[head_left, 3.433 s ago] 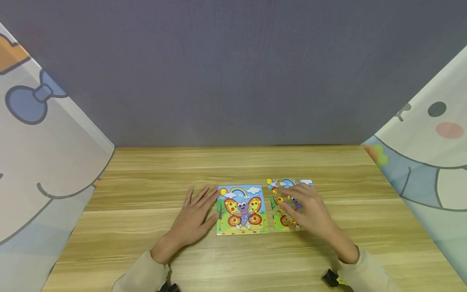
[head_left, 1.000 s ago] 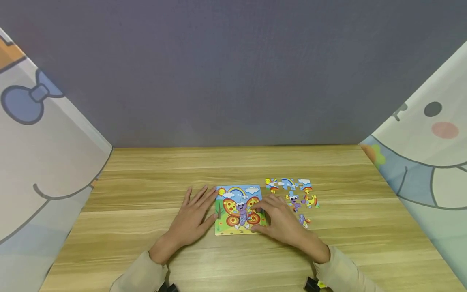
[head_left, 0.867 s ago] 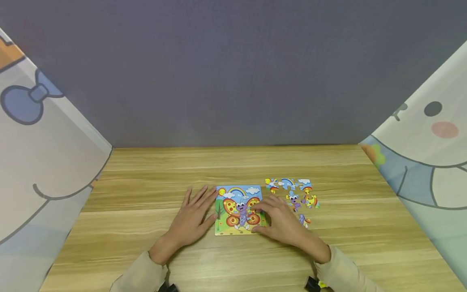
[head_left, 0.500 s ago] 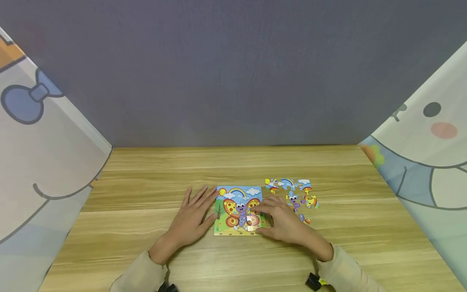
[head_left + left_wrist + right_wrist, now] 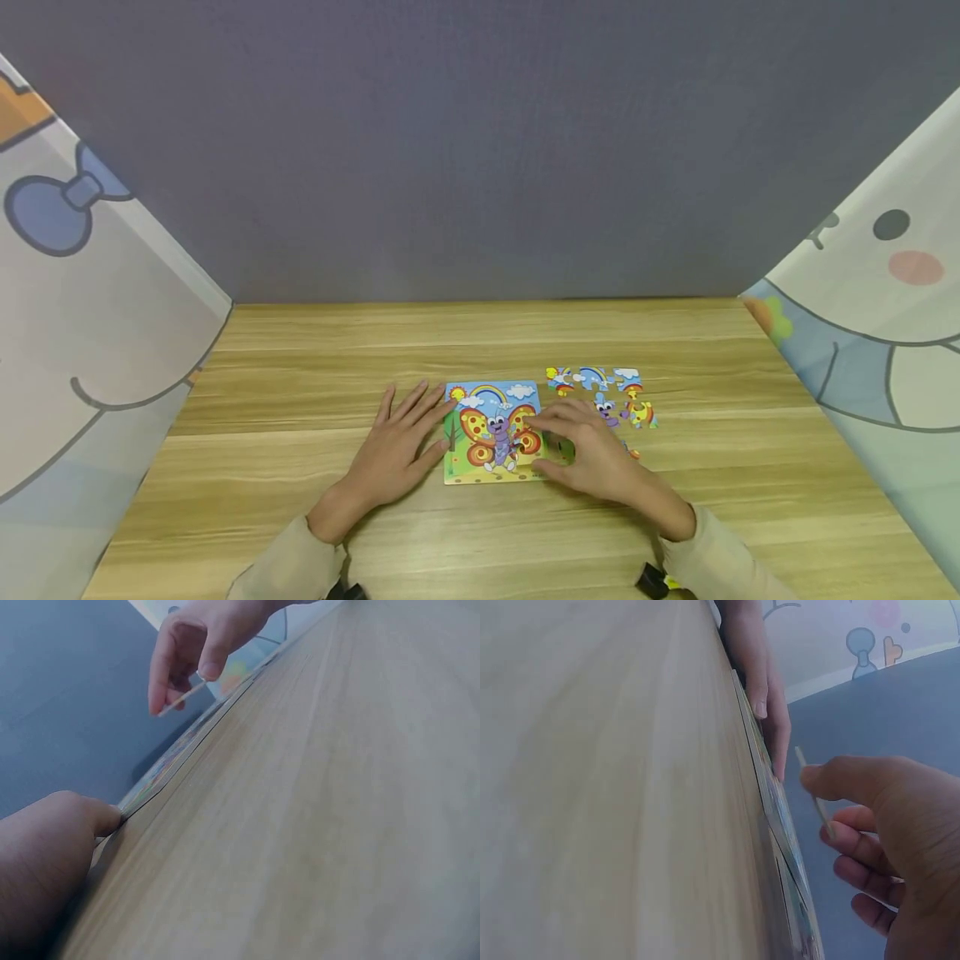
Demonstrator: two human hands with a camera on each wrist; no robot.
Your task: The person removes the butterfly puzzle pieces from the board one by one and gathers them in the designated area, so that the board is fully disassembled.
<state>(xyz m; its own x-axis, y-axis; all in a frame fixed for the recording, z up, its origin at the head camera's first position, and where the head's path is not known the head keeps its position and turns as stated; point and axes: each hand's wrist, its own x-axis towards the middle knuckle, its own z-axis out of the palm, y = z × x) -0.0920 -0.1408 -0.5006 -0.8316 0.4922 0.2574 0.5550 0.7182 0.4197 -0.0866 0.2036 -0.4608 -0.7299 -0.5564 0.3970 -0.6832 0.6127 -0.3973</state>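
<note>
A square puzzle board [image 5: 468, 477] with a butterfly picture lies flat on the wooden table. My left hand [image 5: 397, 450] rests on its left edge, fingers straight and spread, thumb touching the rim. Above the board's right side, my right hand [image 5: 592, 450] pinches a thin puzzle piece [image 5: 815, 796] between thumb and fingers. In the left wrist view this puzzle piece [image 5: 182, 699] is edge-on and tilted, raised clear of the board. From the head view I cannot make out the piece's outline against the butterfly print.
Several loose puzzle pieces [image 5: 594, 378] lie right of the board; my right hand partly covers the lower ones. A grey panel [image 5: 480, 150] stands behind the wooden table [image 5: 337, 350]. Cartoon-printed walls rise at left [image 5: 112, 317] and right [image 5: 870, 333].
My right hand went from over the loose pieces leftward to the board, then shifted slightly right with the puzzle piece. The glare on the piece is gone. My left hand stays in place.
</note>
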